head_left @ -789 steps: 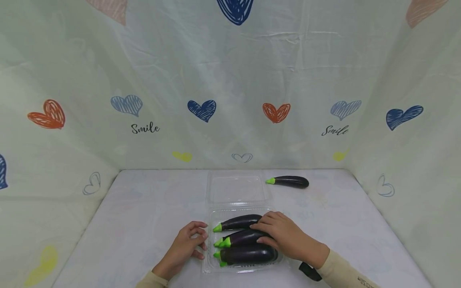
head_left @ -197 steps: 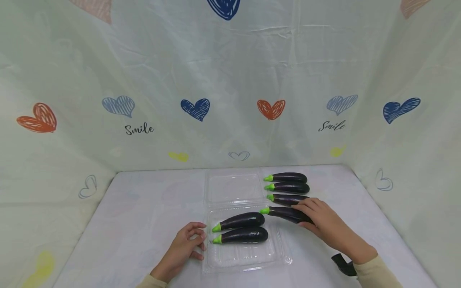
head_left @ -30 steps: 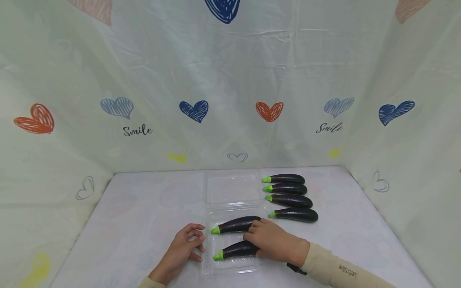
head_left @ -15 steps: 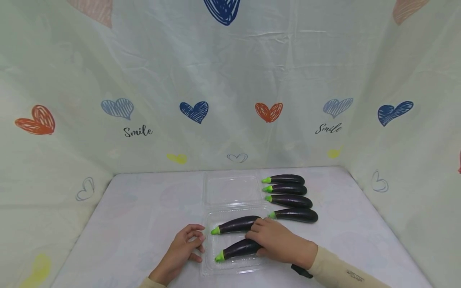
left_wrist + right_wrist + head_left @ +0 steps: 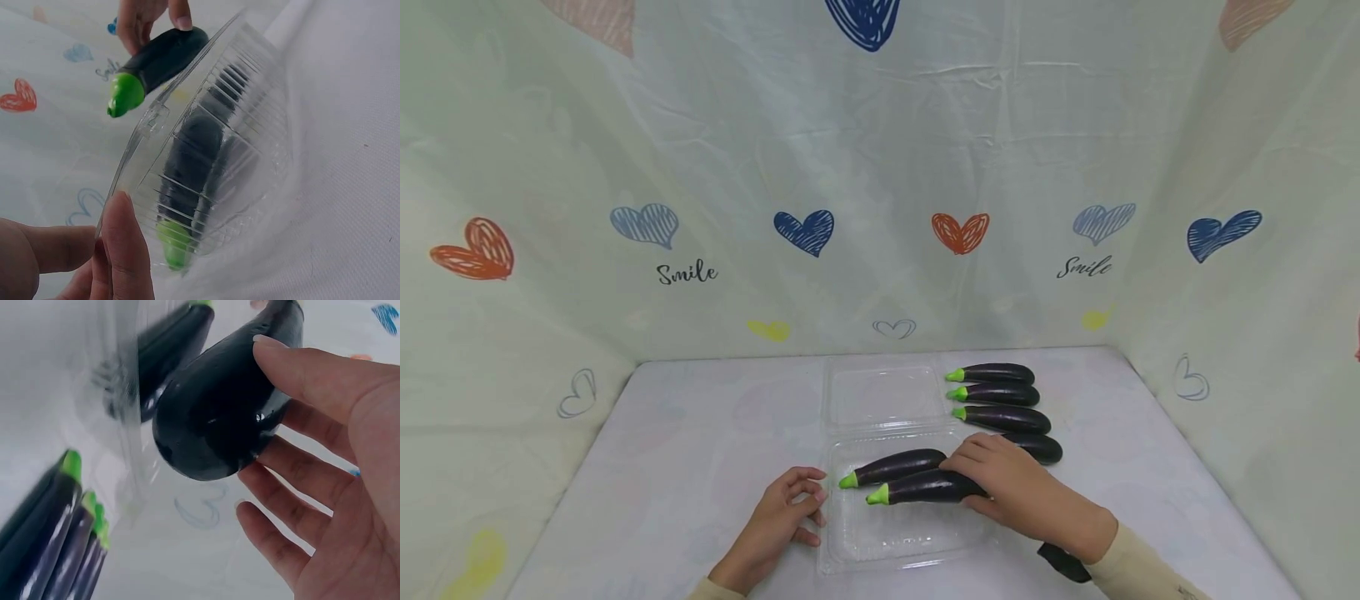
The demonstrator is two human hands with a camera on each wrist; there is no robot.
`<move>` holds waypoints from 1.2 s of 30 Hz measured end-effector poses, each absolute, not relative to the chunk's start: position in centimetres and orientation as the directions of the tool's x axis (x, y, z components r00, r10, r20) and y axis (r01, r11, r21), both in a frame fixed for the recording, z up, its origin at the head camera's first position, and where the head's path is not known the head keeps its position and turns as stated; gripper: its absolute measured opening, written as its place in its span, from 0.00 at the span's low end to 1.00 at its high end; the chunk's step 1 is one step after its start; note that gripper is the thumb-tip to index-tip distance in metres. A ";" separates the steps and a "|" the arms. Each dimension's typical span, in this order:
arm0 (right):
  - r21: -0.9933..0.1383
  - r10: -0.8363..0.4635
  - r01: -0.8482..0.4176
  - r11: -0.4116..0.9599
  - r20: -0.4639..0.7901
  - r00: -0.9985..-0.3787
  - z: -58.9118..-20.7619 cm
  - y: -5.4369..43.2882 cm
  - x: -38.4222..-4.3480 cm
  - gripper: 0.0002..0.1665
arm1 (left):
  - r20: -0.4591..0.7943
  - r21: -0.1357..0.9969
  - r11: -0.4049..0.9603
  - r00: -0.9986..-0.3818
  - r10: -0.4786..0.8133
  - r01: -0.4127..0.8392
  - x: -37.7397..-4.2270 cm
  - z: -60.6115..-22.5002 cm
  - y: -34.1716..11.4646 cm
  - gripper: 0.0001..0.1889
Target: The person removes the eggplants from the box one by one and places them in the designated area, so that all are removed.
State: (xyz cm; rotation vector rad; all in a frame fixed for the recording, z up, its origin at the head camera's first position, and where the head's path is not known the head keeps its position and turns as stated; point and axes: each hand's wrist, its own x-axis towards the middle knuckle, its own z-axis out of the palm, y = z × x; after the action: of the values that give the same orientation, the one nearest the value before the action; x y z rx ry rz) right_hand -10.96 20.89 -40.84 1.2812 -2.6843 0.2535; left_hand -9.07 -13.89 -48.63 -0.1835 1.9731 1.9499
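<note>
My right hand (image 5: pixel 1018 492) grips the thick end of an eggplant (image 5: pixel 925 487), its green cap toward the left. In the left wrist view this eggplant (image 5: pixel 169 57) is up above the rim of the clear plastic clamshell container (image 5: pixel 902 554). The right wrist view shows my thumb on one side of the held eggplant (image 5: pixel 219 406) and fingers on the other. Another eggplant (image 5: pixel 891 468) lies inside the container, behind the held one. At the container's left edge, my left hand (image 5: pixel 782 517) pinches the rim between thumb and fingers (image 5: pixel 128 250).
Several eggplants lie in a column on the table (image 5: pixel 715 450), right of the container's open lid (image 5: pixel 887 396); the nearest eggplant (image 5: pixel 1037 448) is partly behind my right hand. A white curtain (image 5: pixel 880 150) with printed hearts encloses the back and sides.
My right hand has lifted the front eggplant off the container floor and moved it back and to the right. Earlier, more eggplants lay in the container. The left hand stays at the rim.
</note>
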 end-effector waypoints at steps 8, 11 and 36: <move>-0.081 -0.709 -0.768 0.635 0.333 -0.622 -40.9 23.2 -10.8 0.31 | -0.343 0.939 0.033 -0.925 0.162 -0.342 -9.1 -48.8 -14.0 0.22; -0.090 -0.689 -0.753 0.652 0.343 -0.638 -40.9 23.9 -10.7 0.31 | -0.344 0.938 0.029 -0.925 0.163 -0.344 -9.1 -48.8 -14.0 0.22; -0.086 -0.514 -0.560 0.824 0.301 -0.803 -42.1 28.7 -9.8 0.33 | -0.339 0.940 0.024 -0.924 0.177 -0.341 -8.9 -48.7 -14.1 0.23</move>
State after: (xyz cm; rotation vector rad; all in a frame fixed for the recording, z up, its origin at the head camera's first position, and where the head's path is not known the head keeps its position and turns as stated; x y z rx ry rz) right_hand -9.83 28.70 -42.13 0.8231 -2.7426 0.2473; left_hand -8.94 -14.08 -48.70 -0.1668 1.9466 1.9603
